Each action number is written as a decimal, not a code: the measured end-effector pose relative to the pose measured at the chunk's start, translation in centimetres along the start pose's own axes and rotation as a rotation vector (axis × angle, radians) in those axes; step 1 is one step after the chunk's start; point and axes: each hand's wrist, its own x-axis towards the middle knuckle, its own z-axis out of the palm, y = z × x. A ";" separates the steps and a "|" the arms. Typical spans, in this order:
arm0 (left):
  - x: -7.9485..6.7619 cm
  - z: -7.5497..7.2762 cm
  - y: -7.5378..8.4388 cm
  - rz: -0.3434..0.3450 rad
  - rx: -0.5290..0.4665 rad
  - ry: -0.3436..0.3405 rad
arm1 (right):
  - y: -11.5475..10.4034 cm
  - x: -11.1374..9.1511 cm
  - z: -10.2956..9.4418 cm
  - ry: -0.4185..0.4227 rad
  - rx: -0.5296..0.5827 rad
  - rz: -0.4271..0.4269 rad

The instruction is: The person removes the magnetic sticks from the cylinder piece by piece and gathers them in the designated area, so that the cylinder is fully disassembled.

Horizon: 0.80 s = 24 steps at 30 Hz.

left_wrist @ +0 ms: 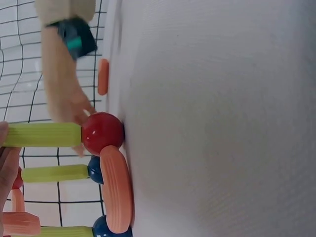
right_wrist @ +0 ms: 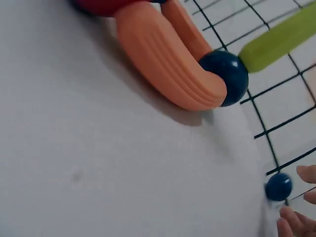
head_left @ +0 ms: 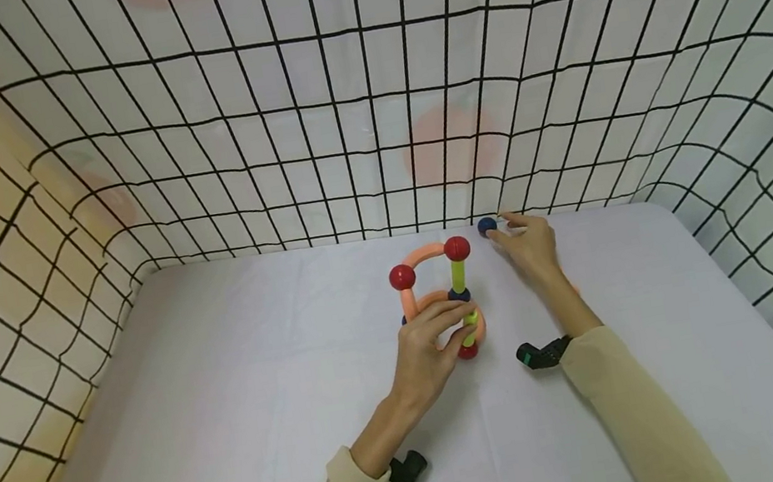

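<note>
A frame of orange and yellow-green sticks joined by red and blue balls stands mid-table. My left hand point(head_left: 425, 353) pinches one of its upright yellow-green sticks point(left_wrist: 44, 135) between fingers and thumb, above a red ball point(left_wrist: 102, 133) low on the frame. Two red balls top the frame, one of them a red ball point(head_left: 457, 248) over another yellow-green stick point(head_left: 459, 276). At the table's back edge lies a loose blue ball point(head_left: 486, 227). My right hand point(head_left: 531, 245) is right beside it, thumb and fingers spread, and the right wrist view shows a gap between fingers and ball.
Black wire mesh point(head_left: 350, 103) encloses the white table point(head_left: 230, 401) at the back and sides. A loose orange stick point(left_wrist: 102, 76) lies near the right forearm, mostly hidden by it in the head view. Each wrist wears a dark camera, such as the right wrist's camera point(head_left: 543, 354).
</note>
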 end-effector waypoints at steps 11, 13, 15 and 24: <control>-0.2 0.1 0.0 0.002 0.012 0.016 | -4.1 -7.7 -3.5 -0.055 0.073 -0.303; -0.3 0.2 0.0 -0.007 0.005 0.017 | -4.3 -9.2 -4.0 -0.092 0.129 -0.340; -0.3 0.3 -0.1 -0.014 -0.001 0.019 | -4.2 -10.6 -4.3 -0.147 0.173 -0.364; -0.5 0.4 -0.2 -0.007 -0.015 0.029 | -4.2 -13.6 -3.7 -0.380 0.175 -0.489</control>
